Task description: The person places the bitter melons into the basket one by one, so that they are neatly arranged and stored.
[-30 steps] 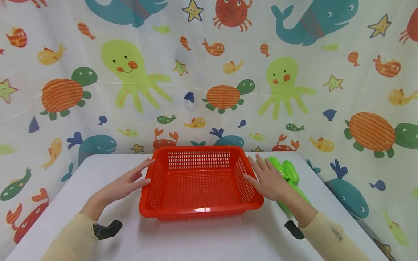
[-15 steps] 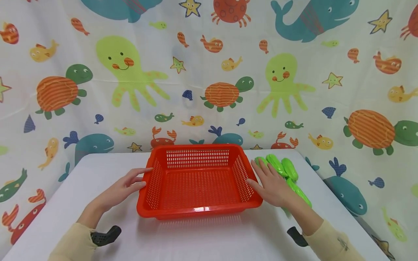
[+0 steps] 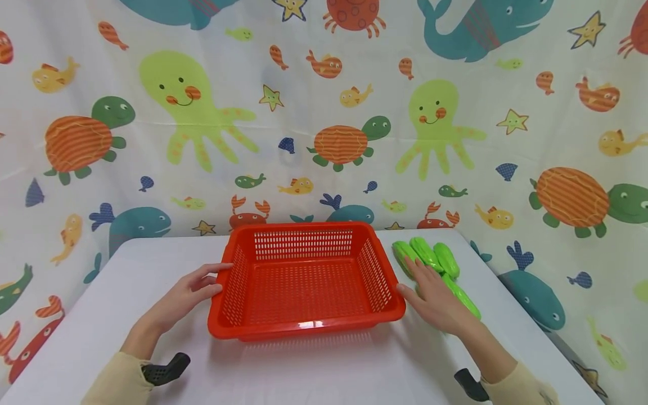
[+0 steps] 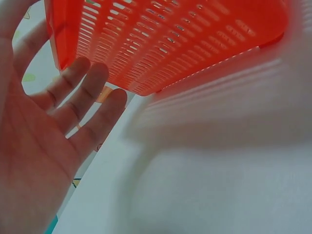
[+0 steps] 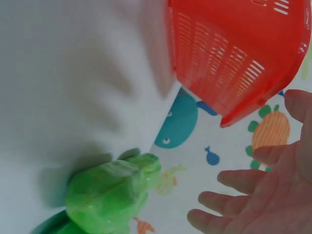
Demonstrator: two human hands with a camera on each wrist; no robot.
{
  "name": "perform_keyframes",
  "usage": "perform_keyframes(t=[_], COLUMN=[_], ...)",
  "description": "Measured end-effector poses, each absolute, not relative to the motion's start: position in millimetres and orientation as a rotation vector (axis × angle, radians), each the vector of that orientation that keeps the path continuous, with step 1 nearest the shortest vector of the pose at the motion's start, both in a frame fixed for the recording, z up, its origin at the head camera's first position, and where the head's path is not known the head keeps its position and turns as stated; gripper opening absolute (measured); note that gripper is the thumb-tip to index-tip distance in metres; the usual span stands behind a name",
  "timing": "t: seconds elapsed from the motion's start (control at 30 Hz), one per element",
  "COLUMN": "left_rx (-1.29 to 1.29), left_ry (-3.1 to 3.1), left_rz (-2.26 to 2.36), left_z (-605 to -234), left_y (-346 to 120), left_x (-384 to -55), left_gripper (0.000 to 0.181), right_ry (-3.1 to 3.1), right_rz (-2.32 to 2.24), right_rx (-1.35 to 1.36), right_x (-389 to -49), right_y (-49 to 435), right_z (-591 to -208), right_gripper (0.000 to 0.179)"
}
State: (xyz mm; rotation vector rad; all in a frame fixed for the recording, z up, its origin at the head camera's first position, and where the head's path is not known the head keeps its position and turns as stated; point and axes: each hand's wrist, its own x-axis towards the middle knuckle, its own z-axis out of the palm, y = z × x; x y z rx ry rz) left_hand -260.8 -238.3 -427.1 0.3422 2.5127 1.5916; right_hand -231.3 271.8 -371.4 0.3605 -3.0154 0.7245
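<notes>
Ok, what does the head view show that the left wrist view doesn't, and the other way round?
Only head: the right hand, the bright green objects beside the red basket, and the basket's inside floor.

Only left wrist: the palm of the left hand, and the basket's slotted side wall seen from outside.

Both: the left hand itself, the basket, the white table and the sea-creature curtain.

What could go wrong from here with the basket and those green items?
The left hand is at the red basket without its fingers plainly wrapped round the rim, so lifting now might tip it.
The right hand, straight-fingered, partly covers the green items in the head view; a sideways sweep could scatter them.
</notes>
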Motion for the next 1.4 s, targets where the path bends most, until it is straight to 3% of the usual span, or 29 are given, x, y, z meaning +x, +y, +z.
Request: perform_keyframes(t=[0.43,0.73,1.4], left_rx=[0.451,0.424,0.39], left_ry=[2.412,2.45,2.419], left_rz=[1.653,1.632,1.681], left_z=[-431.4,-429.5,-435.4], left_y=[-240.6,-238.4,-237.7], left_x=[-264.8,-265.1,-264.1], left_gripper=[0.06,0.057,0.059], right_ry=[-2.936,-2.919,-2.991], right_rz=[0.742,0.754,0.796], right_rx=[0.212,0.086,0.096], right_x=[-230.8,-234.4,-231.1], right_y=[305.0,336.5,380.6], right_z=[-377.9,-392.4,-420.0], right_gripper=[0.072,0.054,0.054])
